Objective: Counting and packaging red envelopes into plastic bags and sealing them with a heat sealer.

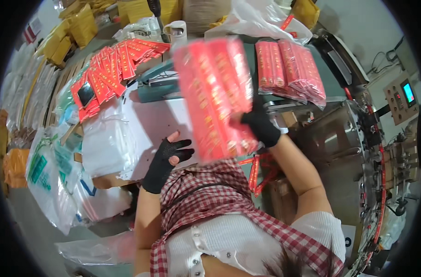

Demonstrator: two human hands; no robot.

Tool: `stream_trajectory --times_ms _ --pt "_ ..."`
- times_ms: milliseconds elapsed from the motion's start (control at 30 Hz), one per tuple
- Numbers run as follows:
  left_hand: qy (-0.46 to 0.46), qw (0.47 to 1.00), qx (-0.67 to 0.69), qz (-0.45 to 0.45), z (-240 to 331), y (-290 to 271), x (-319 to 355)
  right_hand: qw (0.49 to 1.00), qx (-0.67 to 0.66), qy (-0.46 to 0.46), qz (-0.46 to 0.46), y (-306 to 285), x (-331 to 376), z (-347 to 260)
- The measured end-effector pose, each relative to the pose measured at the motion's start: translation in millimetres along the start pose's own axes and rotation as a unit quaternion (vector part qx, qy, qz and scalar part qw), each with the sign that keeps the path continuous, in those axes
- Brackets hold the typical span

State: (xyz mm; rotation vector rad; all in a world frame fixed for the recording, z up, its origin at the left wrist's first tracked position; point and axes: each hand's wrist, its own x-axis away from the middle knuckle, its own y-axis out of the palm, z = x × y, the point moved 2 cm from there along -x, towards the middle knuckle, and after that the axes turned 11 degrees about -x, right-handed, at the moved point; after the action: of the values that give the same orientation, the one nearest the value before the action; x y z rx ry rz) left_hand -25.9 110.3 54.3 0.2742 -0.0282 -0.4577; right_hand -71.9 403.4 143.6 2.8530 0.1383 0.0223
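Observation:
A clear plastic bag packed with red printed strips with gold marks [213, 99] is held up over the table, slightly blurred. My right hand [262, 127], in a black fingertip-less glove, grips its lower right edge with the thumb on top. My left hand [165, 159], gloved the same way, hangs beside the bag's lower left, empty, with fingers apart. Under it lies a white work surface [162, 120]. A green sealer-like device [159, 85] stands behind, partly hidden by the bag. Clear empty plastic bags [109, 141] lie to the left.
Several filled red packs [291, 69] sit on a dark green surface at the back right. Loose red strips [111, 69] are heaped at the back left, with a phone [86, 94] on them. A white cup [176, 32] stands behind. A control panel [402, 97] is at far right.

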Motion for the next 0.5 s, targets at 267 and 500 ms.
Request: stream_trajectory --times_ms 267,500 --pt "-0.042 0.998 -0.049 0.021 12 -7 6 0.927 0.197 -0.303 0.097 -62 43 -78" --pt "-0.047 0.993 -0.097 0.040 26 -8 5 0.920 0.251 -0.274 0.121 -61 60 -70"
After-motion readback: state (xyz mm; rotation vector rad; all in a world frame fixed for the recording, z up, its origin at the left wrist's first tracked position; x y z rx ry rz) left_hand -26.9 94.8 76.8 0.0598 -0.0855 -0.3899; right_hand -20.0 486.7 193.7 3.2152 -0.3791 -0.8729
